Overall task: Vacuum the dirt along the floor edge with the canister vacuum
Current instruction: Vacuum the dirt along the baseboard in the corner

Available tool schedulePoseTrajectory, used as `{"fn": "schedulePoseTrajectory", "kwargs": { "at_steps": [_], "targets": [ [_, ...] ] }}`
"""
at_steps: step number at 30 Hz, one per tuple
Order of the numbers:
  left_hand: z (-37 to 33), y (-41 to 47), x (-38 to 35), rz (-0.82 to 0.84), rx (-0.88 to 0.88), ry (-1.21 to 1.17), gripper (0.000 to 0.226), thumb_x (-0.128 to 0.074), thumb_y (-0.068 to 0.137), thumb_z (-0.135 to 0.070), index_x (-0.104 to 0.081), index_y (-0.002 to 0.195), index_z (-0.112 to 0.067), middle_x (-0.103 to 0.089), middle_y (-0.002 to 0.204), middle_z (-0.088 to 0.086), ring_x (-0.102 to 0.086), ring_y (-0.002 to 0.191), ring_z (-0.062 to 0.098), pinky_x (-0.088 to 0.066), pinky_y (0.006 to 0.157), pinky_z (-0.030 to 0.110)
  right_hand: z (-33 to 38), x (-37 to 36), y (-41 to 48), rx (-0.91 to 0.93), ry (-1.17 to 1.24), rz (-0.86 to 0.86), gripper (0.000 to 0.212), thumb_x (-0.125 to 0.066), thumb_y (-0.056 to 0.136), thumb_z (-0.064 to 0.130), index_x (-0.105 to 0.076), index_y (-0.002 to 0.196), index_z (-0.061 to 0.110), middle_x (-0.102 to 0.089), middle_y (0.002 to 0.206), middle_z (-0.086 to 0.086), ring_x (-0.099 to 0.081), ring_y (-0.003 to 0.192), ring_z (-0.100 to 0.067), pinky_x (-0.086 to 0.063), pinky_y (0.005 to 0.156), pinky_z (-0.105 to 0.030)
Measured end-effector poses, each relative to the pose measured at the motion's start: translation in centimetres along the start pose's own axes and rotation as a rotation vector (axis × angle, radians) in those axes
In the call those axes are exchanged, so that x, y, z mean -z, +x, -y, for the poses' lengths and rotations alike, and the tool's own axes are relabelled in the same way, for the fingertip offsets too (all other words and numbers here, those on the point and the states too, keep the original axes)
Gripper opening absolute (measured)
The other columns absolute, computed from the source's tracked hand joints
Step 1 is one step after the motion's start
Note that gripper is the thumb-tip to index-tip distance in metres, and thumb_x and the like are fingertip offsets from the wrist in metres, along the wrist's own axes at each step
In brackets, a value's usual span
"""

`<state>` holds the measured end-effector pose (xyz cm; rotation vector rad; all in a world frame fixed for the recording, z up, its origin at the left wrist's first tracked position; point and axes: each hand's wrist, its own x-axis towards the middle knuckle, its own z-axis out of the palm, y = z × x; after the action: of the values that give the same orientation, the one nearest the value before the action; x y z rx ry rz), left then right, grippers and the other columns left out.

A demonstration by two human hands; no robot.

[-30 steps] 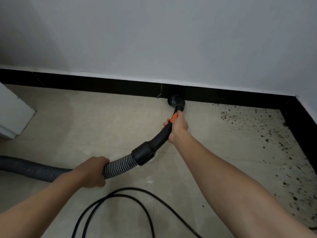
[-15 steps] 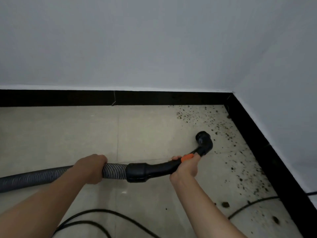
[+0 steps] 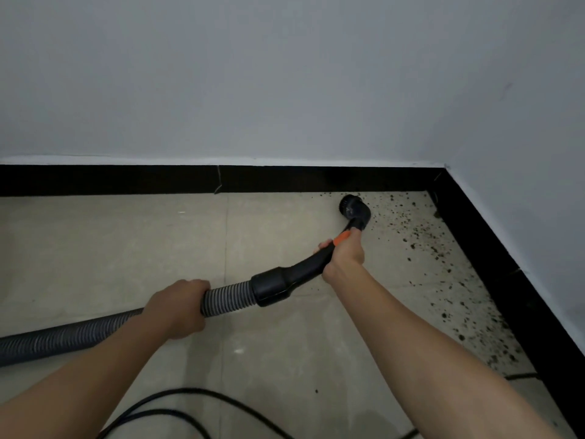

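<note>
My right hand (image 3: 343, 253) grips the black curved vacuum handle (image 3: 304, 270), just below its orange slider (image 3: 341, 237). The round black nozzle (image 3: 354, 208) at the handle's tip sits on the floor close to the back baseboard, at the left end of the dirt. My left hand (image 3: 177, 307) grips the grey ribbed hose (image 3: 226, 297) a short way behind the black cuff. Dark dirt specks (image 3: 421, 236) are scattered over the beige tiles along the right baseboard and into the corner. The canister itself is out of view.
A black baseboard (image 3: 126, 180) runs along the back wall and meets another black baseboard (image 3: 506, 280) along the right wall at the corner. A black power cord (image 3: 177, 403) loops on the floor near me. The hose trails off to the left.
The nozzle has moved away from me to the back baseboard, onto the dirt's left edge. Both hands keep their grip. The view has shifted slightly left.
</note>
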<state>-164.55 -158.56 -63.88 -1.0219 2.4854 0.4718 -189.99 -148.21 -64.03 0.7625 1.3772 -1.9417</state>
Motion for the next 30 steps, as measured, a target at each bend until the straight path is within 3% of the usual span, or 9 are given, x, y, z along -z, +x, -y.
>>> {"fn": "schedulePoseTrajectory", "kwargs": {
  "at_steps": [7,10,13,16,19,24,28,30],
  "targets": [
    [-2.8,0.0,0.5,0.024,-0.096,-0.172,0.028,-0.07,0.074,-0.022,-0.05,0.094,-0.023,-0.061,0.095,0.0,-0.061,0.087,0.018,-0.049,0.066,0.028,3.8,-1.9,1.7,0.037,-0.177,0.071,0.029,-0.057,0.094,0.04,-0.055,0.096,0.012,-0.053,0.063,-0.008,-0.05,0.047,-0.02,-0.05,0.055,-0.028],
    [-1.7,-0.5,0.1,0.179,-0.068,-0.089,0.036,-0.073,0.072,-0.023,-0.052,0.102,-0.022,-0.058,0.099,-0.001,-0.059,0.091,0.016,-0.047,0.069,0.025,1.8,-2.5,1.0,-0.008,-0.236,0.113,0.029,-0.056,0.094,0.04,-0.055,0.098,0.011,-0.053,0.063,-0.008,-0.05,0.045,-0.019,-0.049,0.051,-0.028],
    [0.1,-1.5,-0.4,0.334,0.004,0.025,0.056,-0.076,0.07,-0.025,-0.051,0.119,-0.017,-0.057,0.116,0.003,-0.057,0.106,0.017,-0.051,0.082,0.026,-1.1,-3.9,-1.0,-0.034,-0.293,0.172,0.029,-0.055,0.095,0.038,-0.054,0.091,0.009,-0.051,0.064,-0.009,-0.048,0.046,-0.019,-0.047,0.049,-0.029],
    [2.7,-3.2,-0.4,0.388,0.083,0.073,0.065,-0.079,0.07,-0.026,-0.046,0.125,-0.016,-0.054,0.126,0.003,-0.055,0.114,0.018,-0.05,0.089,0.026,-4.5,-5.9,-3.2,-0.074,-0.331,0.239,0.029,-0.056,0.095,0.038,-0.057,0.09,0.009,-0.052,0.064,-0.008,-0.048,0.045,-0.019,-0.047,0.05,-0.027],
    [4.7,-5.0,-0.5,0.446,0.133,0.102,0.066,-0.08,0.07,-0.028,-0.045,0.125,-0.016,-0.054,0.126,0.002,-0.055,0.114,0.017,-0.049,0.086,0.023,-7.5,-7.3,-4.7,-0.114,-0.382,0.287,0.03,-0.056,0.096,0.038,-0.058,0.091,0.009,-0.053,0.063,-0.008,-0.048,0.043,-0.018,-0.047,0.049,-0.025],
    [4.7,-5.5,0.0,0.379,0.122,0.053,0.056,-0.079,0.071,-0.024,-0.053,0.12,-0.016,-0.061,0.119,0.003,-0.059,0.108,0.018,-0.052,0.084,0.026,-7.2,-7.1,-4.7,-0.116,-0.348,0.294,0.029,-0.057,0.095,0.038,-0.056,0.089,0.009,-0.053,0.065,-0.009,-0.049,0.047,-0.018,-0.047,0.053,-0.028],
    [2.7,-3.6,1.1,0.154,0.03,-0.072,0.035,-0.075,0.072,-0.024,-0.054,0.1,-0.022,-0.063,0.101,0.0,-0.061,0.094,0.017,-0.052,0.074,0.029,-2.9,-4.0,-1.7,-0.015,-0.273,0.148,0.028,-0.055,0.094,0.038,-0.056,0.091,0.01,-0.054,0.059,-0.009,-0.051,0.048,-0.02,-0.051,0.055,-0.03],
    [1.5,-2.9,1.6,0.122,0.006,-0.116,0.033,-0.075,0.072,-0.023,-0.052,0.096,-0.023,-0.063,0.1,0.001,-0.062,0.093,0.019,-0.053,0.076,0.032,-1.3,-3.5,-0.8,0.017,-0.252,0.094,0.026,-0.054,0.093,0.036,-0.055,0.091,0.01,-0.054,0.056,-0.009,-0.051,0.049,-0.021,-0.052,0.061,-0.034]
  ]
}}
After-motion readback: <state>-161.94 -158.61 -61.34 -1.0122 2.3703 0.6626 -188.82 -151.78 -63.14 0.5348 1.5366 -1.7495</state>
